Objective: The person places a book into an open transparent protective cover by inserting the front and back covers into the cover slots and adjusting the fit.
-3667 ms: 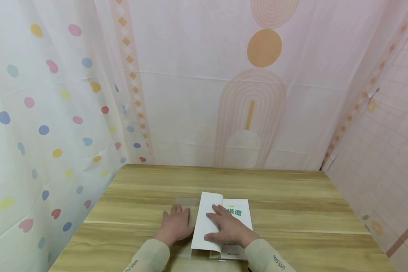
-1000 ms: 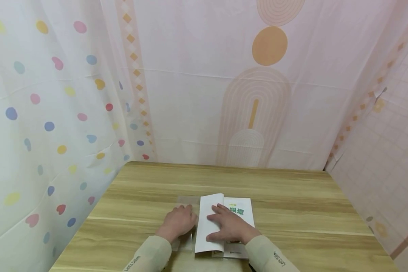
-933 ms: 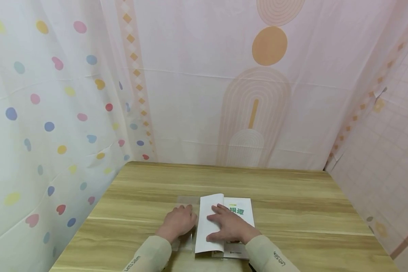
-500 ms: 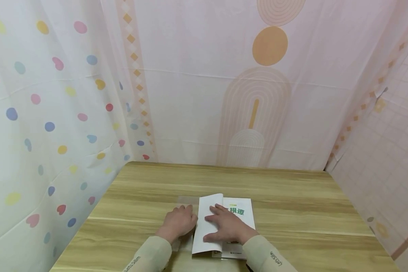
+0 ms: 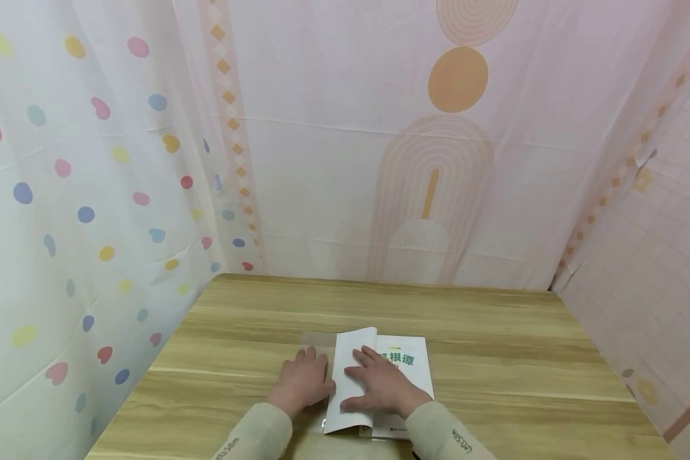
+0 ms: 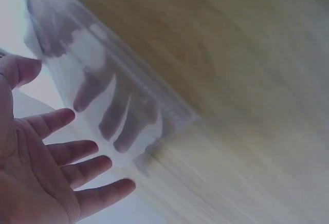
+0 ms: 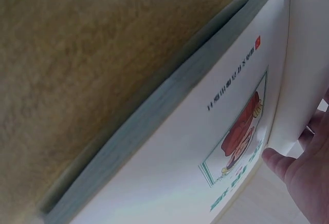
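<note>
A book (image 5: 416,380) with green Chinese characters on its white title page lies on the table, its white front leaf (image 5: 347,348) turned over to the left. My right hand (image 5: 382,384) rests on that leaf with spread, fairly straight fingers. In the right wrist view the thumb (image 7: 277,162) lies by the fold, beside the printed page (image 7: 190,131). Left of the book, a clear plastic sheet (image 5: 316,338) sticks out from under the leaf. Over this sheet is my left hand (image 5: 303,381), fingers extended, its thumb at the leaf's edge. The left wrist view shows the fingers mirrored in the glossy plastic (image 6: 139,93).
The wood-grain table (image 5: 494,345) stretches behind and to both sides of the book. A curtain with coloured dots (image 5: 115,211) hangs at the left, and a pale patterned curtain (image 5: 310,191) closes off the back.
My left hand's fingers, curled half a second ago, are now straightened over the plastic. My right hand and the leaf have shifted slightly left, so more of the title shows.
</note>
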`<state>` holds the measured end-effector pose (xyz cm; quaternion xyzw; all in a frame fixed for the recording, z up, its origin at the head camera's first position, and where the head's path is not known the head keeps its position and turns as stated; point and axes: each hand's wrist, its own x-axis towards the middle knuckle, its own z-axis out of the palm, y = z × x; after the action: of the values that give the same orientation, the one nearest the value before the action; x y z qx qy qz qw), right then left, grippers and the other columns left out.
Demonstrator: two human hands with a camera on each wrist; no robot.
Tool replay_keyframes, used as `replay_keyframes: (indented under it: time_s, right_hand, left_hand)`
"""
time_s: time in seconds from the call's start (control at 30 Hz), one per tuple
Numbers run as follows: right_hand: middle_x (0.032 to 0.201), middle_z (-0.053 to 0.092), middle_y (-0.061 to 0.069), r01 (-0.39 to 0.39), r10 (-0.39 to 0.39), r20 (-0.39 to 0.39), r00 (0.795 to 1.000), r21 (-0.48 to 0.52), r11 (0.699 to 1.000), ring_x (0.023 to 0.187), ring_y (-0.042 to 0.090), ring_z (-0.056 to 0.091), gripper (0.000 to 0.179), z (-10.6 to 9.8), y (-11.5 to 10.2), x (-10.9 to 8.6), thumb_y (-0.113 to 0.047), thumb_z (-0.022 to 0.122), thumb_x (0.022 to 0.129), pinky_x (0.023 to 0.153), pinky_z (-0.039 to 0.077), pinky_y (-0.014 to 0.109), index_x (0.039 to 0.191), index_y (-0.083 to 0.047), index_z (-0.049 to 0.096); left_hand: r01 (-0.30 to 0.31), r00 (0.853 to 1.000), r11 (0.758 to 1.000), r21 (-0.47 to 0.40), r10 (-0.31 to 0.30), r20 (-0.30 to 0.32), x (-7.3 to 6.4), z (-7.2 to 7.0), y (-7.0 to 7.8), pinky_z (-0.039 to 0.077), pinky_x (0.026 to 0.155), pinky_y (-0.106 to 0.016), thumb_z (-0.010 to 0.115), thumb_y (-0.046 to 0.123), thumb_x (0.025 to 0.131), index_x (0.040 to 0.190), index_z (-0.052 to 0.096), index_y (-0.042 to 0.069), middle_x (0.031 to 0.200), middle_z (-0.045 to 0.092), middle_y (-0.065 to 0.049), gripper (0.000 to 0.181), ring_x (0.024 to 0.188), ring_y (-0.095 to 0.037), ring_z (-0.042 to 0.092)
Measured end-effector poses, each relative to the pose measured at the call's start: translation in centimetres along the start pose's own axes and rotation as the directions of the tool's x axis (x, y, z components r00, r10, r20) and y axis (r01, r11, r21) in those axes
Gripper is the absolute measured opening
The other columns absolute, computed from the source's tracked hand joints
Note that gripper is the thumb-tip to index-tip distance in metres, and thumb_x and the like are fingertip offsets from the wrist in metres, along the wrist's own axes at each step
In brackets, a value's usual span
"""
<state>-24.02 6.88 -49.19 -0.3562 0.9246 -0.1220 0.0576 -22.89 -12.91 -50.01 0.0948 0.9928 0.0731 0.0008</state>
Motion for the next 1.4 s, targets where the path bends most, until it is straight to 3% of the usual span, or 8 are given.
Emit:
replay_keyframes:
  time_s: [0.23,0.43,0.63,0.87,1.1,1.4]
  right_hand:
    - [0.154,0.04,0.014,0.001,-0.001,-0.016,1.0,-0.015,1.0,0.145,0.033,0.03,0.072,0.3,-0.1,0.0,-0.065,0.064,0.085,0.112,0.034,0.05,0.137,-0.016,0.061]
    - [0.154,0.04,0.012,-0.009,0.009,-0.019,1.0,-0.019,1.0,0.145,0.031,0.029,0.071,0.6,-0.3,0.1,-0.066,0.064,0.084,0.106,0.04,0.054,0.137,-0.018,0.061]
    - [0.155,0.04,0.012,-0.014,0.013,-0.027,1.0,-0.029,0.999,0.146,0.031,0.029,0.07,0.7,-0.1,0.0,-0.063,0.066,0.084,0.11,0.037,0.05,0.137,-0.018,0.061]
    - [0.155,0.039,0.011,-0.025,0.024,-0.021,0.999,-0.024,0.999,0.147,0.029,0.027,0.07,0.8,-0.2,0.0,-0.064,0.065,0.084,0.109,0.037,0.05,0.137,-0.018,0.061]
    - [0.154,0.041,0.012,-0.024,0.022,-0.033,0.999,-0.053,0.998,0.146,0.029,0.029,0.069,0.7,-0.3,0.2,-0.063,0.066,0.084,0.108,0.04,0.049,0.136,-0.018,0.062]
    - [0.154,0.041,0.012,-0.029,0.027,-0.041,0.999,-0.049,0.998,0.146,0.028,0.028,0.068,0.9,-0.3,0.2,-0.061,0.066,0.085,0.108,0.04,0.047,0.136,-0.017,0.062]
  left_hand:
    - [-0.037,0.999,0.998,-0.045,0.038,0.037,-0.4,-0.6,0.4,0.051,0.068,-0.05,0.068,0.031,0.075,0.112,0.064,-0.001,0.098,0.055,-0.017,0.05,0.087,-0.032,0.053]
    - [-0.038,0.998,0.998,-0.041,0.04,0.052,-0.6,-0.8,0.4,0.051,0.071,-0.051,0.067,0.03,0.075,0.118,0.063,-0.001,0.099,0.056,-0.018,0.053,0.089,-0.034,0.055]
    - [-0.051,0.997,0.998,-0.024,0.053,0.051,-0.8,-0.9,0.4,0.051,0.072,-0.052,0.066,0.028,0.077,0.114,0.062,0.0,0.099,0.057,-0.019,0.047,0.09,-0.037,0.057]
    - [-0.053,0.998,0.998,-0.028,0.054,0.042,-0.7,-0.9,0.3,0.051,0.074,-0.054,0.067,0.032,0.079,0.121,0.061,-0.001,0.107,0.059,-0.021,0.053,0.097,-0.039,0.058]
    - [-0.032,0.998,0.998,-0.047,0.034,0.045,-0.6,-1.0,0.0,0.048,0.09,-0.061,0.061,0.023,0.09,0.129,0.059,-0.001,0.13,0.057,-0.027,0.046,0.119,-0.045,0.054]
    - [-0.059,0.998,0.995,-0.078,0.062,0.029,-0.7,-0.8,-0.6,0.048,0.091,-0.06,0.063,0.02,0.089,0.126,0.061,-0.001,0.129,0.057,-0.026,0.043,0.119,-0.044,0.054]
